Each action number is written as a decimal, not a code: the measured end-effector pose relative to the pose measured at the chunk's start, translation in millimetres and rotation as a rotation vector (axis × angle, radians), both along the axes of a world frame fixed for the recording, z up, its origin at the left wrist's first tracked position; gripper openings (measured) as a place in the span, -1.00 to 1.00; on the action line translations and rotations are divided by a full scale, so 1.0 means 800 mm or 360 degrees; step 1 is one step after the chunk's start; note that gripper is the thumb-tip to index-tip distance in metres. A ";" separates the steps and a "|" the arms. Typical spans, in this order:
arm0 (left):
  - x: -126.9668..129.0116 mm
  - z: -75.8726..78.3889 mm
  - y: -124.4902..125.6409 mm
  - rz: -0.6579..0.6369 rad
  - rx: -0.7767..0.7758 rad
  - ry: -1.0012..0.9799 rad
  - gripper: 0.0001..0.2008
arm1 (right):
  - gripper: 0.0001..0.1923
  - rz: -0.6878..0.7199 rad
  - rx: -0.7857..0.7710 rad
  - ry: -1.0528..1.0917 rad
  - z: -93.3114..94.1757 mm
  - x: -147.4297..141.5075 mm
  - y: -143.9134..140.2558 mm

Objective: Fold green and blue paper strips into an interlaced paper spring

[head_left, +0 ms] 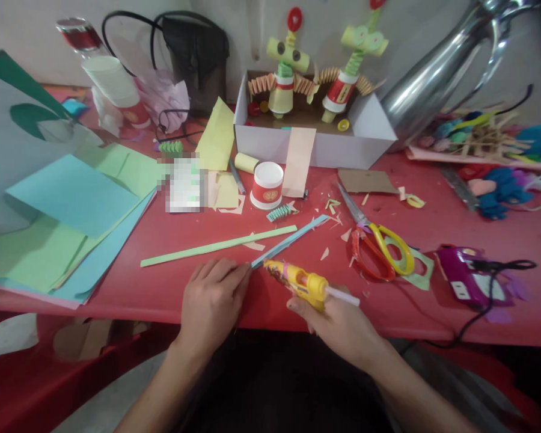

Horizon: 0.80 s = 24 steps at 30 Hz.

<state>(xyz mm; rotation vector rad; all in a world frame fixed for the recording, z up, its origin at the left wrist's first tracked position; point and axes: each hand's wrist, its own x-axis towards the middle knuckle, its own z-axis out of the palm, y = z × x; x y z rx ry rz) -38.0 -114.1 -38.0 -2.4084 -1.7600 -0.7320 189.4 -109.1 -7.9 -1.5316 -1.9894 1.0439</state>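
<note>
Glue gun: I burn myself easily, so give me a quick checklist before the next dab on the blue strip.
1. Glue gun held firmly in right hand: ok.
2. Nozzle at the end of the blue strip: ok.
3. Left hand pinning the strip end: ok, though its fingertips lie close to the nozzle.
4. Green strip apart from the nozzle: ok.
5. Scissors out of the way: ok.
6. Gun hot: cannot tell.

Pixelated patch (186, 183) hides item; kettle (437, 72) cut by top edge.
</note>
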 end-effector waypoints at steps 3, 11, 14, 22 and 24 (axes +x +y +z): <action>0.000 0.000 0.000 0.0000 0.0000 -0.0006 -0.83 | -0.69 -0.0063 0.0023 0.0026 0.002 0.002 0.002; 0.000 -0.001 0.001 0.0011 -0.0010 -0.0035 -0.83 | -0.69 -0.0155 0.0085 -0.0026 0.003 0.015 0.009; 0.000 -0.001 0.001 0.0021 0.0003 -0.0028 -0.83 | -0.64 -0.0255 0.0084 -0.0073 0.002 0.021 0.012; 0.000 -0.001 0.001 0.0002 0.0014 -0.0045 -0.83 | -0.61 -0.0312 -0.0075 0.0000 0.001 0.022 0.009; 0.000 -0.002 0.000 0.0006 0.0006 -0.0053 -0.82 | -0.65 -0.0244 -0.0050 0.0040 0.001 0.020 0.010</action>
